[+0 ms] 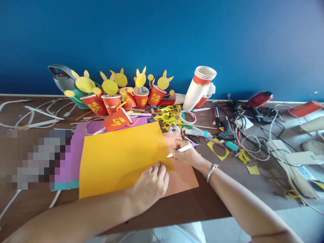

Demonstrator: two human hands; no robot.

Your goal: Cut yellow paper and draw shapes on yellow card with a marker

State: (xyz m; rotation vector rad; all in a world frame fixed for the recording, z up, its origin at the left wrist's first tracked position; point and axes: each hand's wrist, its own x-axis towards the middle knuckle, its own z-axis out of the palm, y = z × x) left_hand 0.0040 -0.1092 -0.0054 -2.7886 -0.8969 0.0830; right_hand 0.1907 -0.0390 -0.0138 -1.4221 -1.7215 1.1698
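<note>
The right hand [183, 153] is closed around a slim white marker pen [181, 149], pinched between thumb and fingers, with its tip at the right part of a large golden-yellow paper sheet [118, 158]. The left hand [153, 180] rests palm down on the sheet's lower right part, fingers bent; its palm is hidden, so how far it is open and whether it holds anything cannot be told.

The yellow sheet overlaps a purple sheet [76, 152] at left and a peach sheet [183, 179] at right. Faint round outlines run near its right edge.

Behind stand five red paper cups [156, 95] bearing yellow paper animal heads [110, 86]; a blue bent piece [143, 90] shows inside one, while the other interiors are mostly hidden. Another red paper cup [117, 120] lies tipped in front of them. A tall stack of white-and-red paper cups [198, 87] leans to the right, nested together.

The grey-and-teal jug [66, 83] is partly covered by the cups. Pixelation obscures an area at left, and the right edge cuts off a toppled red cup [305, 108].
</note>
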